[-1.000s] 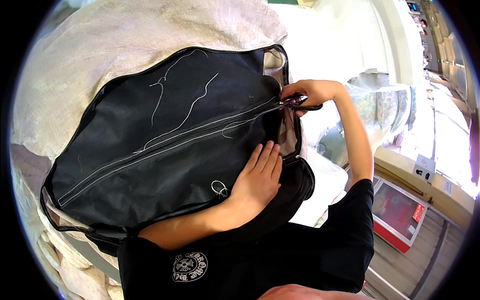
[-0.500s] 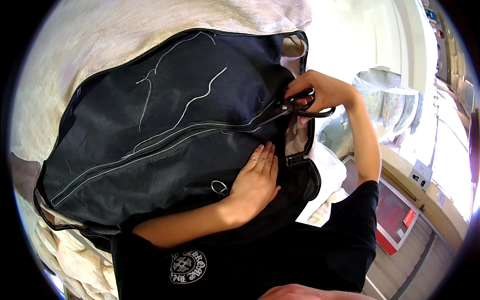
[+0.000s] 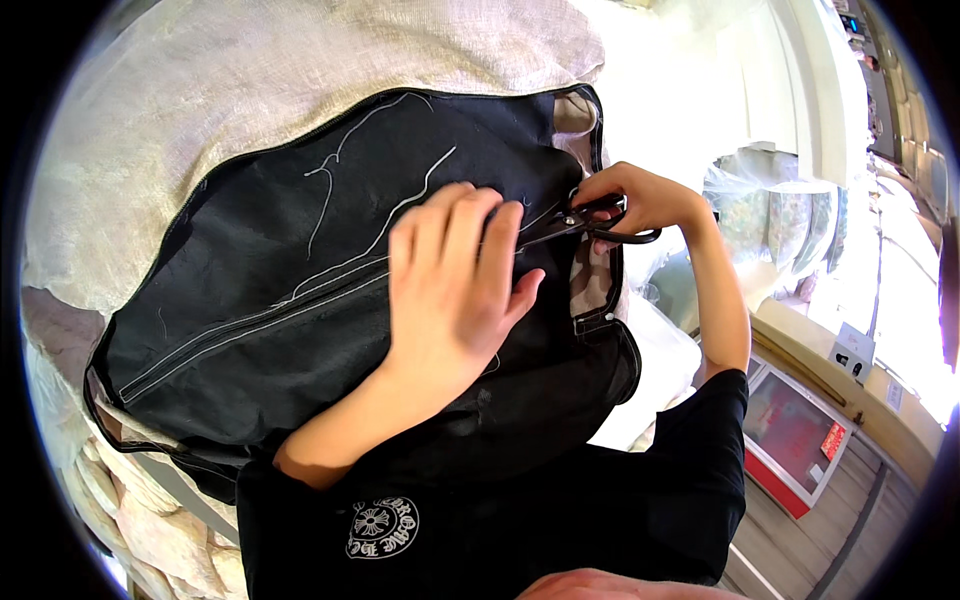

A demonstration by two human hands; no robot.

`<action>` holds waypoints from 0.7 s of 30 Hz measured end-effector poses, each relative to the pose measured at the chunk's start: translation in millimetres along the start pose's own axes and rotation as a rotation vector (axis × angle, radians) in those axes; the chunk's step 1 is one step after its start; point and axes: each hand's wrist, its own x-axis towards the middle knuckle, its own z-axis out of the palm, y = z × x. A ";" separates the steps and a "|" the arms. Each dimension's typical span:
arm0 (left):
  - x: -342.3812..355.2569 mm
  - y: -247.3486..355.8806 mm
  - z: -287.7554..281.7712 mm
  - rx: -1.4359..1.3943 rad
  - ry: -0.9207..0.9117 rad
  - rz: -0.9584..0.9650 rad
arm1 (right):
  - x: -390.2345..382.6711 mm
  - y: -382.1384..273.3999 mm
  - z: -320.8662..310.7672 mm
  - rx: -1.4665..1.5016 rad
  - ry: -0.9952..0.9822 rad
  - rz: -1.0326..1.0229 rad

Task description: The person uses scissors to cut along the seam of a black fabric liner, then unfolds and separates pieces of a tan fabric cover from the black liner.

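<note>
A black fabric piece with a long zipper and white stitching (image 3: 240, 235) lies spread before me, maybe a bag or a cover. My right hand (image 3: 640, 200) grips black-handled scissors (image 3: 570, 220), whose blades point left toward the zipper's right end. My left hand (image 3: 450, 270) is over the middle of the zipper, slightly blurred, holding nothing visible, its fingers stretched and a little apart. It hides part of the seam, and I cannot tell whether it touches the cloth. Loose white threads (image 3: 325, 180) lie on the black fabric.
Beige cloth (image 3: 250, 90) is heaped behind the black piece. Camouflage-patterned fabric (image 3: 590, 275) shows at its right edge. Clear plastic-wrapped bundles (image 3: 770, 205) stand farther right. A red-and-white framed case (image 3: 795, 430) is on the floor at the lower right.
My left hand has lifted from the lower right of the fabric and moved up and left over the zipper. The right hand keeps the scissors in nearly the same place.
</note>
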 end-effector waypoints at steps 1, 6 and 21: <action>0.1 3.6 5.2 0.042 -0.044 0.019 | 0.3 -2.0 -0.3 -0.031 0.006 0.006; 2.4 11.4 9.2 0.160 -0.113 -0.035 | -0.1 -9.6 1.2 -0.026 0.036 -0.014; 174.4 -22.4 113.2 0.211 -1.505 0.104 | -0.6 -14.2 1.8 -0.157 -0.022 0.085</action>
